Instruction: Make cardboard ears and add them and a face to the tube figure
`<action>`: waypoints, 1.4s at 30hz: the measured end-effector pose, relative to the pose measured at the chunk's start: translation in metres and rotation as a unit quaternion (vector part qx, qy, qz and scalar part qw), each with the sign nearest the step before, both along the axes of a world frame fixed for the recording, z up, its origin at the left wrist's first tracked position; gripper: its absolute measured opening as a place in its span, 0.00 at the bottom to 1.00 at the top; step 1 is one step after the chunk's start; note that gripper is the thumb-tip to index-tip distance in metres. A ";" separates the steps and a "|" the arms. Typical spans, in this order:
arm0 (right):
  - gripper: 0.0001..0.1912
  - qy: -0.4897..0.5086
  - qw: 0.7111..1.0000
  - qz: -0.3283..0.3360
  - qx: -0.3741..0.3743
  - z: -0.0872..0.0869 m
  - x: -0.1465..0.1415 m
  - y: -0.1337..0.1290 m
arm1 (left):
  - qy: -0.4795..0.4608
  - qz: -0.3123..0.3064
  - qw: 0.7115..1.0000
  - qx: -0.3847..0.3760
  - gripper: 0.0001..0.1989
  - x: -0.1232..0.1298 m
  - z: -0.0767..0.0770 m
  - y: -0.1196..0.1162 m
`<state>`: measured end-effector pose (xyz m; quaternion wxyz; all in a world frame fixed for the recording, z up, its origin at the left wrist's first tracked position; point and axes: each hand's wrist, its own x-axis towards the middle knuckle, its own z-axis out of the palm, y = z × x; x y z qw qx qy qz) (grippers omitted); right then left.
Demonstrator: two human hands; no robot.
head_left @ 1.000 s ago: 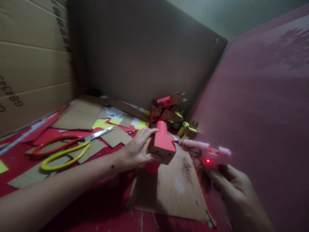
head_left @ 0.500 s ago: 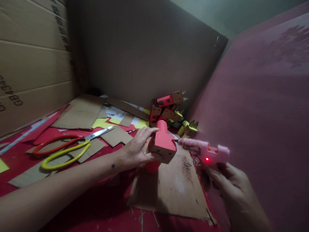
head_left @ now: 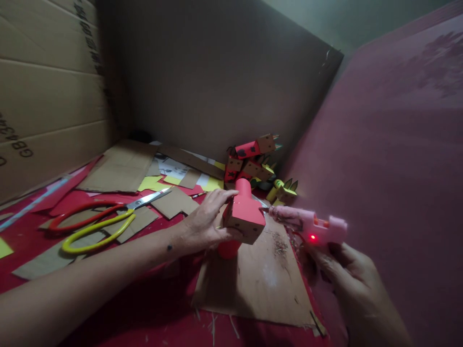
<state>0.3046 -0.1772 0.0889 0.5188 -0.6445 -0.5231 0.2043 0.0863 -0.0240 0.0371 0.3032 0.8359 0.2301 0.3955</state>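
Observation:
My left hand (head_left: 208, 221) grips a red paper and cardboard figure (head_left: 246, 212) by its boxy head, fingers on the left side. Dots and a curved line mark the brown front of that head, and red tubes show behind and below it. In my right hand (head_left: 349, 272) is a pink glue gun (head_left: 311, 224) with a lit red light. Its dark nozzle points left, at the right edge of the head's red top; whether it touches is too small to tell. Beneath the figure lies a wooden board (head_left: 267, 294) with scraps on it.
Large scissors (head_left: 126, 212) with red and yellow handles lie at the left among cardboard pieces (head_left: 119, 166) and coloured paper. Several finished-looking red and yellow figures (head_left: 249, 161) are piled behind. Cardboard walls (head_left: 47, 86) stand around the red cloth.
My right hand and the glue gun have shifted slightly to the right. The left hand and the figure stay almost where they were.

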 end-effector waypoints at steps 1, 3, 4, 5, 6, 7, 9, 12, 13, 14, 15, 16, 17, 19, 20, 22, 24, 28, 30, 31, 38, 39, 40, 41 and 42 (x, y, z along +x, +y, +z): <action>0.16 -0.009 1.000 0.005 0.005 -0.001 0.003 0.000 | -0.001 0.000 1.000 0.002 0.31 0.000 -0.001 0.000; 0.17 -0.017 1.000 0.005 0.011 -0.003 0.005 -0.001 | -0.002 0.001 1.000 0.005 0.32 0.000 -0.002 0.001; 0.17 -0.018 1.000 0.001 0.010 -0.003 0.005 -0.001 | -0.002 0.001 1.000 0.005 0.32 0.001 -0.002 0.001; 0.17 -0.016 1.000 -0.003 0.008 -0.003 0.005 -0.002 | -0.003 0.003 1.000 0.005 0.32 0.001 -0.003 0.001; 0.17 -0.012 1.000 -0.005 0.006 -0.002 0.003 -0.002 | -0.003 0.005 1.000 0.005 0.32 0.002 -0.003 0.002; 0.17 -0.007 1.000 -0.008 0.003 -0.001 0.001 -0.002 | -0.004 0.006 1.000 0.006 0.32 0.002 -0.003 0.002; 0.18 0.003 1.000 -0.015 -0.006 0.002 -0.003 -0.003 | -0.007 0.009 1.000 0.008 0.32 0.003 -0.003 0.002; 0.17 0.027 0.999 -0.027 -0.023 0.005 -0.011 -0.003 | -0.007 0.008 1.000 0.004 0.31 0.002 -0.002 0.001; 0.17 0.037 0.999 -0.030 -0.026 0.005 -0.013 -0.003 | -0.006 0.007 1.000 0.002 0.31 0.002 -0.001 0.000; 0.16 0.046 0.998 -0.031 -0.027 0.006 -0.015 -0.003 | -0.004 0.006 1.000 0.001 0.31 0.001 -0.001 0.000; 0.16 0.051 0.998 -0.031 -0.027 0.006 -0.016 -0.002 | 0.000 0.006 1.000 0.000 0.31 0.000 0.000 -0.001; 0.16 0.052 0.998 -0.032 -0.025 0.006 -0.017 -0.001 | 0.004 0.006 1.000 -0.001 0.32 0.000 0.000 -0.001; 0.17 0.050 0.998 -0.033 -0.023 0.006 -0.017 -0.001 | 0.006 0.007 1.000 -0.001 0.32 0.000 0.000 -0.001; 0.17 0.040 0.998 -0.033 -0.018 0.006 -0.017 0.000 | 0.008 0.011 1.000 0.000 0.33 -0.001 0.000 -0.001; 0.17 0.036 0.999 -0.032 -0.017 0.006 -0.017 0.000 | 0.007 0.012 1.000 0.003 0.32 0.000 0.000 -0.001; 0.17 0.029 0.999 -0.036 -0.017 0.006 -0.016 -0.001 | 0.004 0.015 1.000 0.010 0.32 0.000 0.001 -0.001; 0.17 0.028 0.999 -0.043 -0.019 0.006 -0.015 -0.002 | 0.006 0.013 1.000 0.010 0.31 0.000 0.002 -0.001; 0.16 0.025 0.998 -0.049 -0.016 0.007 -0.015 -0.005 | 0.005 0.008 1.000 -0.006 0.32 0.000 0.003 -0.002; 0.16 0.020 0.998 -0.054 -0.017 0.007 -0.016 -0.006 | 0.000 0.005 1.000 -0.006 0.31 0.000 0.003 -0.003; 0.16 0.019 0.998 -0.053 -0.021 0.008 -0.016 -0.007 | -0.003 0.003 1.000 -0.004 0.31 0.000 0.002 -0.003; 0.15 0.020 0.998 -0.050 -0.023 0.008 -0.015 -0.008 | 0.000 0.012 1.000 0.000 0.31 0.000 0.000 -0.002; 0.15 0.025 0.998 -0.047 -0.023 0.008 -0.015 -0.008 | -0.003 0.011 1.000 -0.001 0.31 0.000 0.000 -0.001; 0.14 0.028 0.998 -0.043 -0.024 0.008 -0.014 -0.007 | -0.006 0.009 1.000 -0.003 0.31 0.001 0.000 -0.001; 0.15 0.029 0.998 -0.040 -0.025 0.007 -0.014 -0.007 | -0.009 0.008 1.000 -0.004 0.31 0.001 0.000 -0.001; 0.15 0.028 0.999 -0.037 -0.025 0.007 -0.014 -0.006 | -0.008 0.007 1.000 -0.004 0.31 0.002 -0.001 -0.001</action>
